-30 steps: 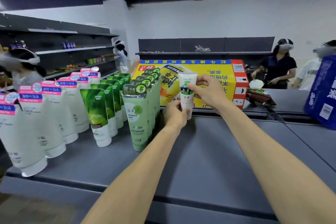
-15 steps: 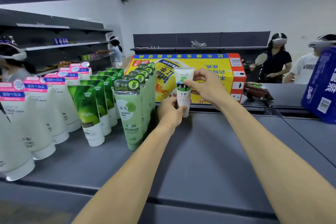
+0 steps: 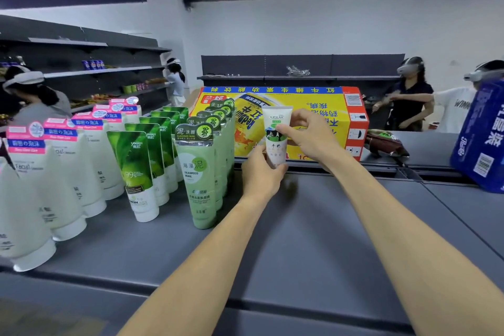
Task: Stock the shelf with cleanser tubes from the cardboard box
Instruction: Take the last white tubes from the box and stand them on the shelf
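A small white cleanser tube [image 3: 276, 136] with a green label stands cap-down at the back of the grey shelf top [image 3: 313, 226]. My left hand [image 3: 260, 170] grips its lower end. My right hand [image 3: 308, 135] pinches its middle from the right. Directly behind it lies the yellow cardboard box [image 3: 321, 117]. To the left stand rows of tubes: pale green seaweed tubes [image 3: 197, 174], green-leaf tubes [image 3: 136, 174] and white tubes with pink tops [image 3: 68, 172].
A blue package [image 3: 480, 139] stands at the right edge, and a dark snack bag [image 3: 384, 142] lies next to the box. Several people with headsets work at far shelves [image 3: 109, 71] and behind the counter.
The view has shifted slightly; both hands still hold the white tube at the same spot in front of the box, with the tube a little lower toward the shelf.
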Tool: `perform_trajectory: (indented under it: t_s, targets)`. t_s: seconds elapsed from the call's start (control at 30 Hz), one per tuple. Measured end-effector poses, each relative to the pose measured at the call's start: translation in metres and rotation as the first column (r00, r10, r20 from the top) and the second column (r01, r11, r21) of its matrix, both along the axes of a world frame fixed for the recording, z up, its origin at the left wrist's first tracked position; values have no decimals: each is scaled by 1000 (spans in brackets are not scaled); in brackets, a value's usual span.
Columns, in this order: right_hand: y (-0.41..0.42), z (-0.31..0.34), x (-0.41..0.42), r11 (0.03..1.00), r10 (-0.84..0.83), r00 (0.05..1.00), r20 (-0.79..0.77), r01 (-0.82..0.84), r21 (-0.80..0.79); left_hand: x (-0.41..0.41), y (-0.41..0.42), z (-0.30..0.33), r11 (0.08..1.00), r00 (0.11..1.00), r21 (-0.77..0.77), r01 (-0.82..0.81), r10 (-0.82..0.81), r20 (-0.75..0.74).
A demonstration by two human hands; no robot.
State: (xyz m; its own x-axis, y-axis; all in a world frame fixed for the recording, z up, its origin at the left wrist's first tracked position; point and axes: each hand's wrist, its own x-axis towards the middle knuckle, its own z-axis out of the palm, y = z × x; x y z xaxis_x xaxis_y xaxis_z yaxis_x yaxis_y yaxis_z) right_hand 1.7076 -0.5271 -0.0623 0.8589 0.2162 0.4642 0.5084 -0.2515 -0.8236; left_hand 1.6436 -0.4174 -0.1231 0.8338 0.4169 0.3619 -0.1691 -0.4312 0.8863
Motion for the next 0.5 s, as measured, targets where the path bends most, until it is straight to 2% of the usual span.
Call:
perform_trajectory:
  t_s: [0.27,0.5]
  targets:
    - [-1,1,-6,1000,24,998,-66,-25,-11,-16,-7,7,989,995,143,33,-19,-98]
    - [-6,11,-23,998,15,994,-107,-21,-61,-52,3,16,907,991,401,124,-93,-98]
